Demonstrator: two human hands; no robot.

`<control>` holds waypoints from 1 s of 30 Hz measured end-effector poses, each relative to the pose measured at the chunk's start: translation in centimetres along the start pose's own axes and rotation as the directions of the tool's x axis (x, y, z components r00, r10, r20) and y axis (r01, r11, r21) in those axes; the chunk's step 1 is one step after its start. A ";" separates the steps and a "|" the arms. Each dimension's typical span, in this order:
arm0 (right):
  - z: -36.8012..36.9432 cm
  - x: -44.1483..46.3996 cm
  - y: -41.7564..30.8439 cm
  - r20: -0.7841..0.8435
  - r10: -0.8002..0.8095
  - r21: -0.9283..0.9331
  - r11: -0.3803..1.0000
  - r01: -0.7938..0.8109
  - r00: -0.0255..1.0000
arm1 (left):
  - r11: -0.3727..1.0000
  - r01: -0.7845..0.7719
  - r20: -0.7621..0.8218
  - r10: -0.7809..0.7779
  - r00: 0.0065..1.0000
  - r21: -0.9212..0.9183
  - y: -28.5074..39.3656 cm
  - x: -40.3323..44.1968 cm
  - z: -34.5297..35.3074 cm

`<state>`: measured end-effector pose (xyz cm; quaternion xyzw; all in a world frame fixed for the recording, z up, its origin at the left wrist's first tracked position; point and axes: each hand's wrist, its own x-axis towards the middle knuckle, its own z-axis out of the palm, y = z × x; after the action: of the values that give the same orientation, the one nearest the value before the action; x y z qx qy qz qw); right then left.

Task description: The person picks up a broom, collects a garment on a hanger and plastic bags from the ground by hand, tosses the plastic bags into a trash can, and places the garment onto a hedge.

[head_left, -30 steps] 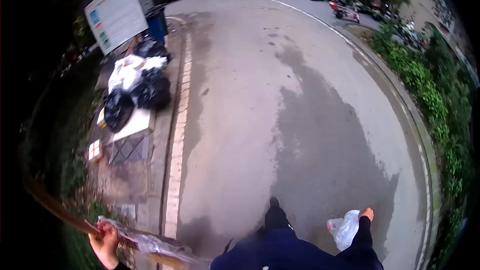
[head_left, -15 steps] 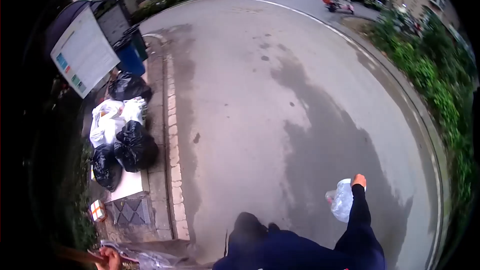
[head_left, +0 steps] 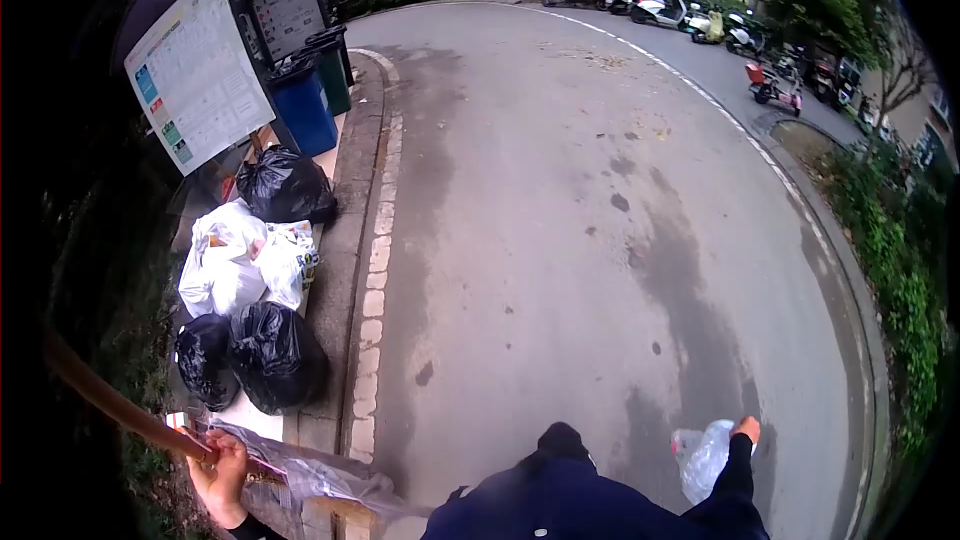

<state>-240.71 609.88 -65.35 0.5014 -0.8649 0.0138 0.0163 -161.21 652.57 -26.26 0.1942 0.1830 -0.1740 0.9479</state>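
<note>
At the lower left, my left hand (head_left: 222, 475) is wrapped round a long brown pole (head_left: 120, 405). Crumpled clear plastic wrapping (head_left: 330, 475) stretches from beside that hand toward my body, over something brown. Out to the right, my right hand (head_left: 747, 428) is closed on a translucent plastic bag (head_left: 706, 460), which hangs below it and has a small reddish item inside. My dark sleeves and one dark shoe (head_left: 563, 440) show at the bottom.
Black rubbish bags (head_left: 278, 355) and white bags (head_left: 225, 260) lie on the left pavement. Behind them stand a blue bin (head_left: 303, 112) and a shelter with a notice board (head_left: 197, 75). Parked scooters (head_left: 660, 10) line the far right; bushes (head_left: 900, 280) edge the right kerb.
The rubbish bags and shelter now appear larger and nearer. My left hand and the pole have come back up into fuller view. Both hands keep their hold.
</note>
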 end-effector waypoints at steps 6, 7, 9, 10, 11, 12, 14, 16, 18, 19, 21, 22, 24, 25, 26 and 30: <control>6.1 15.7 -19.7 0.101 0.002 -0.161 0.987 0.014 0.995 | 0.997 -0.041 -0.026 0.039 0.999 -0.063 -15.1 16.9 11.1; 7.2 18.5 -23.9 0.119 -0.006 -0.165 0.986 0.026 0.993 | 0.996 -0.045 -0.023 0.043 0.999 -0.081 -17.9 19.6 13.3; 8.8 24.5 -32.7 0.087 -0.113 -0.090 0.989 0.120 0.990 | 0.990 -0.123 -0.048 0.120 0.992 -0.067 -22.7 24.6 17.4; 8.9 27.3 -38.8 0.138 -0.077 -0.077 0.993 0.088 0.987 | 0.991 -0.098 -0.079 0.090 0.993 -0.095 -24.0 27.1 19.7; 7.8 28.7 -43.3 0.187 -0.037 -0.075 0.996 0.051 0.982 | 0.987 -0.135 -0.096 0.126 0.987 -0.086 -24.6 28.6 22.1; 8.0 31.1 -48.5 0.167 -0.086 -0.056 0.994 0.097 0.982 | 0.984 -0.146 -0.092 0.137 0.986 -0.102 -26.3 30.3 24.6; 7.2 37.0 -60.6 0.157 -0.165 -0.070 0.982 0.178 0.974 | 0.976 -0.181 -0.064 0.175 0.983 -0.117 -30.0 34.3 29.3; 7.3 42.8 -72.5 0.031 -0.281 0.026 0.960 0.280 0.959 | 0.965 -0.230 -0.015 0.230 0.973 -0.129 -33.2 39.2 32.7; 6.3 47.2 -84.5 0.039 -0.374 0.026 0.927 0.374 0.926 | 0.968 -0.230 0.045 0.236 0.971 -0.102 -36.2 44.7 35.0; 5.1 48.9 -90.7 0.072 -0.413 -0.001 0.910 0.414 0.908 | 0.962 -0.253 0.034 0.258 0.966 -0.098 -38.1 47.5 36.3; 6.7 53.1 -101.2 -0.078 -0.489 0.057 0.868 0.494 0.869 | 0.945 -0.295 -0.029 0.294 0.955 -0.138 -40.8 54.1 37.9; 5.9 54.1 -106.7 -0.067 -0.495 0.073 0.864 0.499 0.866 | 0.936 -0.319 -0.006 0.322 0.947 -0.147 -42.4 57.1 38.7; 4.9 55.1 -115.7 -0.003 -0.483 0.060 0.874 0.482 0.876 | 0.924 -0.345 0.031 0.354 0.935 -0.165 -44.6 63.7 40.0; 4.8 56.7 -121.3 0.036 -0.466 0.047 0.884 0.465 0.884 | 0.914 -0.385 0.036 0.392 0.919 -0.129 -45.6 66.8 41.1; 4.5 57.9 -125.3 0.019 -0.451 0.085 0.890 0.448 0.892 | 0.916 -0.368 -0.001 0.373 0.928 -0.159 -46.7 70.4 42.3; 3.0 63.0 -140.8 0.011 -0.520 0.038 0.854 0.520 0.854 | 0.837 -0.484 -0.275 0.416 0.866 -0.255 -51.5 79.1 50.4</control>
<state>-149.88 485.22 -64.63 0.7167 -0.6971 0.0181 0.0020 -98.80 565.80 -31.49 0.0951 0.2558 0.1076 0.9560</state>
